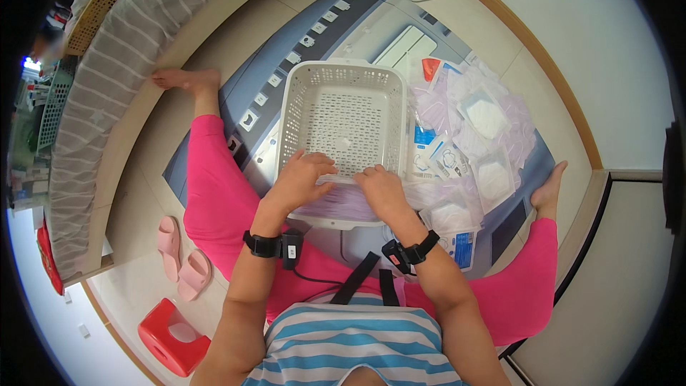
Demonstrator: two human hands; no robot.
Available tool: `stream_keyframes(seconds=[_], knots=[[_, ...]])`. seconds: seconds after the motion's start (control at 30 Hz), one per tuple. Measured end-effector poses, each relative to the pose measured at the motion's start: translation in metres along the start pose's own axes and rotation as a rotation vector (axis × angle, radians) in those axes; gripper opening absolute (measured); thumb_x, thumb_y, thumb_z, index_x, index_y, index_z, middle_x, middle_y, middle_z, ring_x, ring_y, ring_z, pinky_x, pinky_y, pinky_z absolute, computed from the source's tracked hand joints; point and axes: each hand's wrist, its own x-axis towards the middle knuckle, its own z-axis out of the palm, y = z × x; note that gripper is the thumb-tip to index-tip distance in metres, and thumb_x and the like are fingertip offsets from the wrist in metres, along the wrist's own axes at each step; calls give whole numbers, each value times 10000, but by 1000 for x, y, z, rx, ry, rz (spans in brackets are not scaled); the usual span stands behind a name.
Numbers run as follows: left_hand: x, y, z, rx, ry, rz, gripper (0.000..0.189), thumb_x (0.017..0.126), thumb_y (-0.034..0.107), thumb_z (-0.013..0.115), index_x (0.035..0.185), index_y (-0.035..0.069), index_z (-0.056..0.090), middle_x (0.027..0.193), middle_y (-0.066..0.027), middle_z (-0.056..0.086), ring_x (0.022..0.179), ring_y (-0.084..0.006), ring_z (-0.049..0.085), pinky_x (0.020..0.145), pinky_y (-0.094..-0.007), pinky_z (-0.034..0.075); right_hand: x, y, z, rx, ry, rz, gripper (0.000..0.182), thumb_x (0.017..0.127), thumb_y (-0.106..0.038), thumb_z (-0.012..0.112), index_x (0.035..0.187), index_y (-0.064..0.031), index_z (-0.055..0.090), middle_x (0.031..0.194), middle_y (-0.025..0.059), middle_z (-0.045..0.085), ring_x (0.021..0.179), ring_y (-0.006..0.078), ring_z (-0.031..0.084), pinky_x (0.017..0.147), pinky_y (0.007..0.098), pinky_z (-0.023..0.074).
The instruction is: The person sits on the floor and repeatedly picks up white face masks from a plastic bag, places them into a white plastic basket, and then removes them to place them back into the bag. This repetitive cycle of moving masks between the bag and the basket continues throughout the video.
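Observation:
In front of me a white perforated plastic basket [343, 64] stands on a printed mat. A row of lilac folded items, apparently wrapped face masks [337, 202], is packed along its near end. My left hand [303, 179] hovers at the near left of the basket, thumb and fingers apart, with nothing visible in it. Over the near right part is my right hand [381, 190], its fingers curled down at the far edge of the lilac row. Its fingertips are partly hidden, so a grip cannot be made out. Much of the basket's slotted floor shows beyond both hands.
Right of the basket lies a loose heap of lilac and white wrapped masks [485, 118], with blue-printed packets [447, 158] among them. My legs spread around the mat [252, 72]. Pink slippers [169, 246] and a red plastic stool [171, 340] are at the left.

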Motion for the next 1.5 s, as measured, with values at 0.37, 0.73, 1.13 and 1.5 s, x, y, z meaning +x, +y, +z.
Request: stream_keyframes(seconds=[0.37,0.73,1.13,1.5], knots=[[-1,-19,21,98,-191,-160,256,848,115,624,1076,57,724,1113,-108,717,1033,-331,666,921,-401,528,-2,-3,-2,161,-92,-23,150,871,-192,616,905,-89,718,903,79,691,937,286,640,787,437,534],[-1,-17,35,-154,-376,-191,435,843,101,556,1260,-1,627,1254,-195,647,1203,-354,581,1056,-415,448,-15,-8,5,269,-102,21,484,870,-434,688,1203,-85,647,1090,128,661,1048,337,601,875,481,484],[9,16,15,-309,58,-117,315,891,122,562,1166,19,677,1129,-202,685,1038,-397,642,936,-448,507,-20,1,-21,459,43,55,526,856,-328,731,1267,-29,594,1172,168,630,1117,355,580,956,447,473],[66,101,32,-518,-16,54,224,936,107,618,1129,31,702,1068,-114,725,893,-224,686,679,-334,513,-67,59,-70,587,440,324,389,890,-198,695,1232,-25,629,1189,184,646,1133,356,592,962,412,480]])
